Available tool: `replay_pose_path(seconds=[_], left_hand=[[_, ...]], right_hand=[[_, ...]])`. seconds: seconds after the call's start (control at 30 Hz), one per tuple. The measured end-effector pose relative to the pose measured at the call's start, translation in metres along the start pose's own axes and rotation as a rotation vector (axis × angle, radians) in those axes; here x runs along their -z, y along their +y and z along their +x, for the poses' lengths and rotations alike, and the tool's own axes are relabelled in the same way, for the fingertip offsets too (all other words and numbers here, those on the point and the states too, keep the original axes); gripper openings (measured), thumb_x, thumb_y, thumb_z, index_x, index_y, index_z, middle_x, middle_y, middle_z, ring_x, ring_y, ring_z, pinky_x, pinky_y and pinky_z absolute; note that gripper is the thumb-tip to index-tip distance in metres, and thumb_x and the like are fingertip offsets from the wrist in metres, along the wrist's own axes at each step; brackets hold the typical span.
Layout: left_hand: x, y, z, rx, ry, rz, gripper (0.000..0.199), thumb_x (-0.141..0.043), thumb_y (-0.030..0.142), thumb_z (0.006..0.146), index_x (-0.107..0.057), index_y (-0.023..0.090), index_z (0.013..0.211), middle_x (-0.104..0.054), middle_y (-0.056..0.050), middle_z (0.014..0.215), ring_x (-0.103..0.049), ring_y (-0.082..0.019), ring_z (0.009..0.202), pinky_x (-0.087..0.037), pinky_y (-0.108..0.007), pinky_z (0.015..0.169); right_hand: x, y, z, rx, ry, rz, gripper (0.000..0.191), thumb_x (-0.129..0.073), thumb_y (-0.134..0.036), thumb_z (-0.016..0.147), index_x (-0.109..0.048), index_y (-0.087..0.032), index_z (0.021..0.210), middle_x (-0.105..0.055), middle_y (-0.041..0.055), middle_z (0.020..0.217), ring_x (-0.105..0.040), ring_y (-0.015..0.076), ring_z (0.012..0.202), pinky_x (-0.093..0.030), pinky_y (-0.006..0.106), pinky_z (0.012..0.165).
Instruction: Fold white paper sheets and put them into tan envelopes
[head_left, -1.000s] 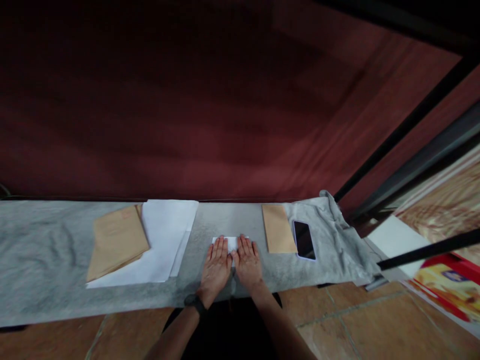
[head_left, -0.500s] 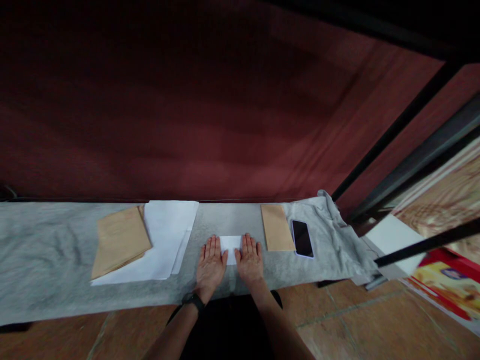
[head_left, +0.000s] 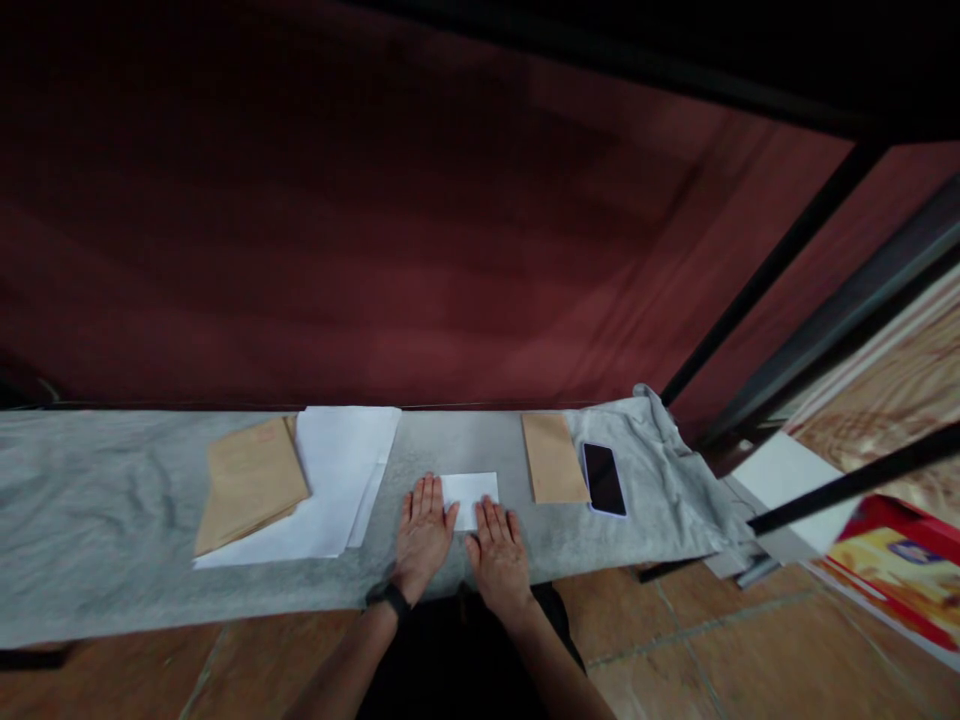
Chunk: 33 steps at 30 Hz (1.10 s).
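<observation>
A small folded sheet of white paper (head_left: 470,492) lies on the grey cloth (head_left: 450,440) in front of me. My left hand (head_left: 424,530) rests flat along the paper's left edge, fingers stretched out and a dark watch band on the wrist. Lower and to the right, my right hand (head_left: 498,550) lies open, its fingertips at the paper's lower right corner. A brown envelope (head_left: 555,458) lies to the right of the paper.
On the left, several brown envelopes (head_left: 255,480) overlap a stack of white sheets (head_left: 349,460). Farther right is a phone (head_left: 604,480) with a dark screen. A red wall (head_left: 450,300) stands behind the cloth-covered surface, and a red box (head_left: 900,570) is at the far right.
My right hand has slid back toward me, uncovering the right side of the white paper. My left hand stays on the paper's left edge.
</observation>
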<state>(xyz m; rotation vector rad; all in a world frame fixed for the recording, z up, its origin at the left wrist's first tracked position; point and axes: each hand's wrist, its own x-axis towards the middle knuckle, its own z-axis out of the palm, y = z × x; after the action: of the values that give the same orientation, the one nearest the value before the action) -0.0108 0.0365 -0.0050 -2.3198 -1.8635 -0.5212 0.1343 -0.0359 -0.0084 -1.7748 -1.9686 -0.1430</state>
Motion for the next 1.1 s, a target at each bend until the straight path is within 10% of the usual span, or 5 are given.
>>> replay_pose_path(seconds=[0.23,0.67,1.1], left_hand=[[0.012,0.015,-0.027,-0.244,-0.019,-0.082,0.056,-0.030,0.033,0.100,-0.037,0.017,0.153,-0.043,-0.010,0.156,-0.034,-0.023,0.147,-0.030,-0.046,0.119],[0.014,-0.002,-0.043,-0.104,0.045,-0.039,0.061,-0.032,0.040,0.099,-0.044,0.003,0.146,-0.048,-0.022,0.148,-0.041,-0.033,0.142,-0.031,-0.055,0.118],[0.008,0.015,-0.021,-0.182,-0.032,-0.091,0.056,-0.039,0.036,0.098,-0.043,0.016,0.150,-0.041,-0.012,0.156,-0.034,-0.028,0.147,-0.033,-0.049,0.118]], right_hand=[[-0.002,0.000,0.001,0.006,0.011,-0.001,0.050,-0.043,-0.032,0.102,-0.042,-0.017,0.150,-0.046,0.0108,0.152,-0.045,0.0254,0.140,-0.031,0.047,0.117],[0.004,0.003,-0.001,0.004,-0.019,0.007,0.051,-0.044,-0.033,0.102,-0.041,-0.019,0.151,-0.046,0.0086,0.153,-0.045,0.0225,0.140,-0.029,0.043,0.119],[-0.001,0.025,0.057,-0.035,-0.130,0.115,0.042,-0.038,-0.022,0.101,-0.057,-0.019,0.139,-0.052,0.0053,0.149,-0.047,0.0209,0.137,-0.031,0.041,0.116]])
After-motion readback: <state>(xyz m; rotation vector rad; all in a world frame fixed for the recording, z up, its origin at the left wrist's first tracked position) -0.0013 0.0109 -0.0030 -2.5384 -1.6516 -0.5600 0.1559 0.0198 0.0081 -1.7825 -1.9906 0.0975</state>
